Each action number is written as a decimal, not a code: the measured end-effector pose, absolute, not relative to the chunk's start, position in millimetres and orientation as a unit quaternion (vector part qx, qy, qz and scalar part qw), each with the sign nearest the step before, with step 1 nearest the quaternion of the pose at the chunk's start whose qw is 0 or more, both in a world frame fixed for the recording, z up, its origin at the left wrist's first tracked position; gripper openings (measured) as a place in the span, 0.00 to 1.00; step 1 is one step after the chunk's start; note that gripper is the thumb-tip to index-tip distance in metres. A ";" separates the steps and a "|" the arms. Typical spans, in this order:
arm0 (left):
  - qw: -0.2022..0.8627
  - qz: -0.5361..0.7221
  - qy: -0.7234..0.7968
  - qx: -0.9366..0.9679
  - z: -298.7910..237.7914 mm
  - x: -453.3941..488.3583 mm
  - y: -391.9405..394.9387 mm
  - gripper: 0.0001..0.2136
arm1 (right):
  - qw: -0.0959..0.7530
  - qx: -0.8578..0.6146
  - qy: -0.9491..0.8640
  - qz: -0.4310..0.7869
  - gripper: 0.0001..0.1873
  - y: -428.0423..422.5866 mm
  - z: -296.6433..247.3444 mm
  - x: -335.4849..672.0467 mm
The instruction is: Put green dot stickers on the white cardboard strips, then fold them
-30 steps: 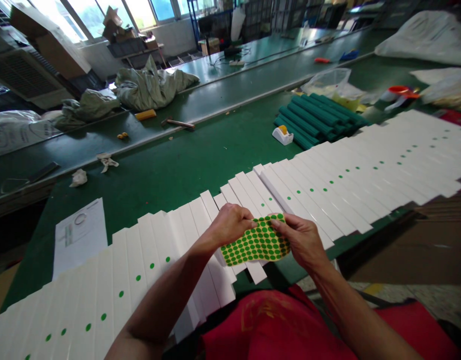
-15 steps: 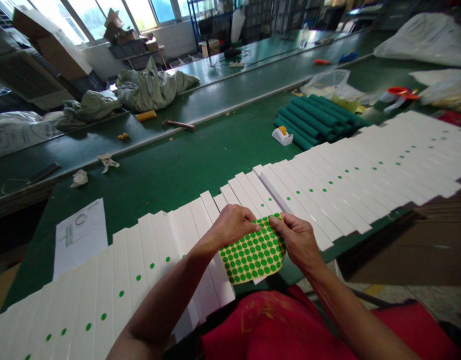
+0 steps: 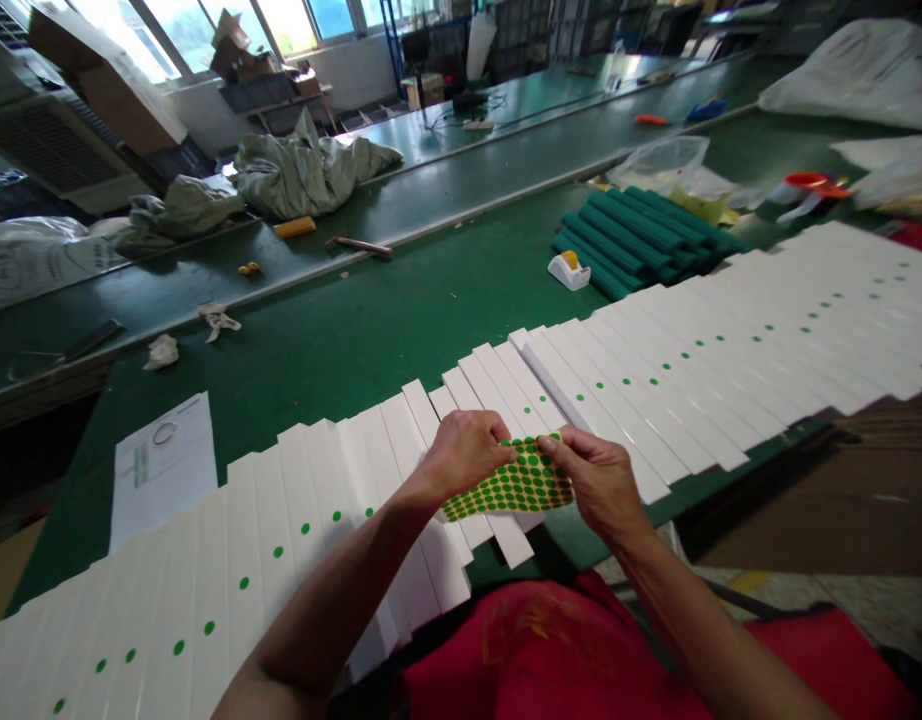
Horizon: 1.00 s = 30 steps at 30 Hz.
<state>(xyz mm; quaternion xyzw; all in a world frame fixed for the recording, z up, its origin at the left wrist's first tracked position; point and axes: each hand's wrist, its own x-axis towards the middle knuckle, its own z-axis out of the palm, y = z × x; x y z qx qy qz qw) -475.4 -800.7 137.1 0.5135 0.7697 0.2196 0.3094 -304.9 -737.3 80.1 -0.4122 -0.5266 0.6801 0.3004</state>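
Across your green-topped surface (image 3: 371, 340), a long row of overlapping white strips (image 3: 626, 400) runs from the lower left out to the right edge of view. Each strip carries a single green dot, so the dots form a line along the row. Past the row's far side you have a wide band of open green. On the near side, the strips reach the surface's edge or hang past it, and brown cardboard (image 3: 828, 500) lies beyond that edge on the right. Farther back sit a stack of dark green rolls (image 3: 641, 235) and a white tape dispenser (image 3: 569, 271). Toward the left, a printed paper sheet (image 3: 163, 470) lies just beyond the strips, its print too small to read. Over the row, your left hand (image 3: 465, 453) and right hand (image 3: 600, 478) each pinch the upper edge of a sheet of green dot stickers (image 3: 506, 485). Both grips are closed on it, and the sheet bows between them, just above the strips.
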 end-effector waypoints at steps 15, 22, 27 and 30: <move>0.353 0.232 0.756 0.500 133.4 -476.1 -802.3 0.06 | 0.267 -0.407 -0.541 0.686 0.15 -738.9 85.3 -307.4; 0.331 0.237 0.760 0.507 132.2 -476.3 -803.1 0.06 | 0.272 -0.404 -0.544 0.683 0.16 -736.4 79.7 -307.2; 0.343 0.251 0.758 0.495 130.7 -477.6 -804.1 0.05 | 0.261 -0.411 -0.553 0.675 0.19 -739.4 86.3 -309.8; 0.356 0.260 0.760 0.478 128.7 -478.7 -804.7 0.05 | 0.261 -0.408 -0.557 0.675 0.17 -741.0 86.4 -310.7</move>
